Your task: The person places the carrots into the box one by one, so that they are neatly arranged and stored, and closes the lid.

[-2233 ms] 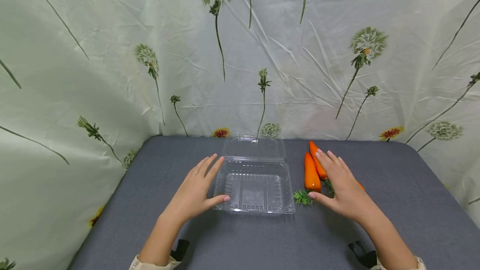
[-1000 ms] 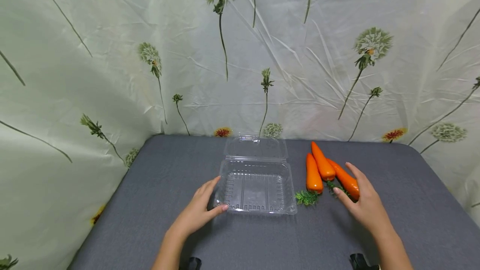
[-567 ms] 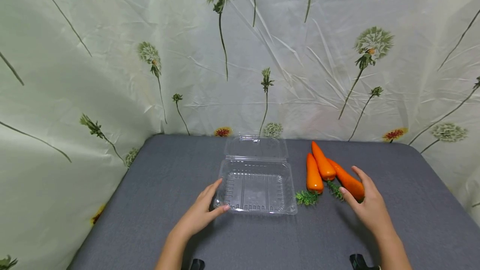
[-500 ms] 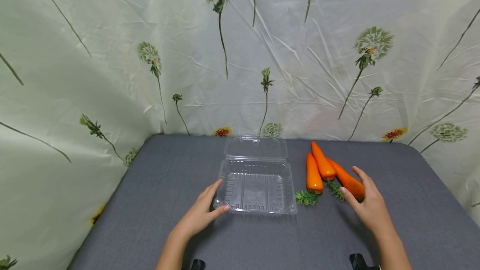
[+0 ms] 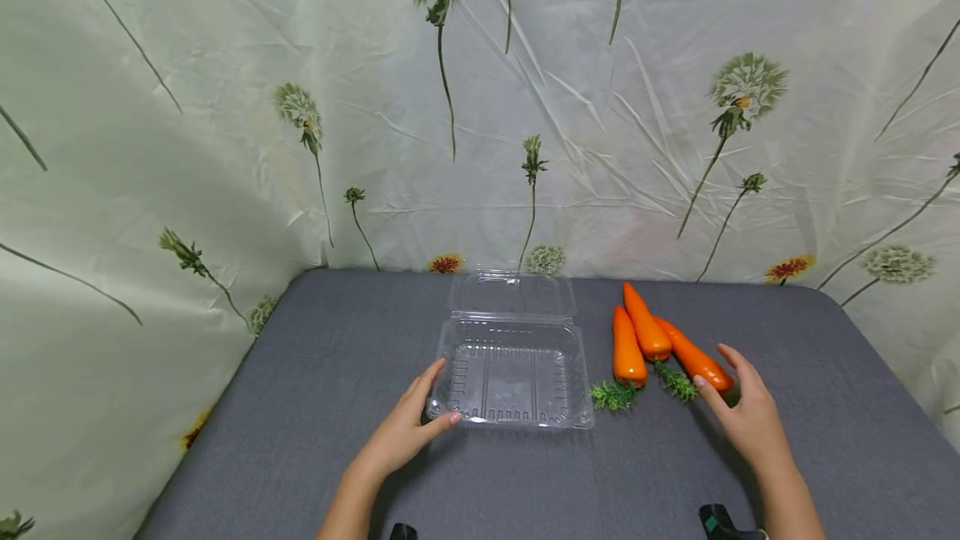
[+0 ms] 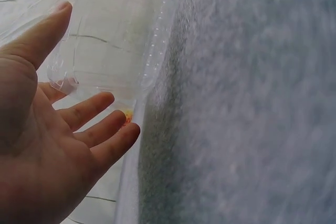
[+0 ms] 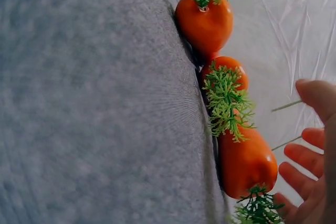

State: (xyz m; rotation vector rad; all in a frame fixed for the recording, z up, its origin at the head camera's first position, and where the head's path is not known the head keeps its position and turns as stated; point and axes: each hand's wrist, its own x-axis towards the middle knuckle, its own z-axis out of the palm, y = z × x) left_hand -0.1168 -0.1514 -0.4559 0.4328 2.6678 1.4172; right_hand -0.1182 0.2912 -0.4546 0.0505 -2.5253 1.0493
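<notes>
A clear plastic clamshell container lies in the middle of the table with its lid folded back, away from me. By its near left corner is my left hand, thumb and fingers spread around that corner; whether they touch it I cannot tell. Three orange carrots with green tops lie right of the container: a left carrot, a middle carrot and a right carrot. My right hand is beside the right carrot's leafy end, fingers relaxed and apart in the right wrist view, holding nothing.
The table has a dark grey cloth top. A pale curtain with dandelion prints hangs behind it and along its left side. Black wrist gear shows at the lower edge.
My right hand has drawn back and to the right, uncovering the right carrot. My left hand has moved a little nearer to me. Carrots and container stay put.
</notes>
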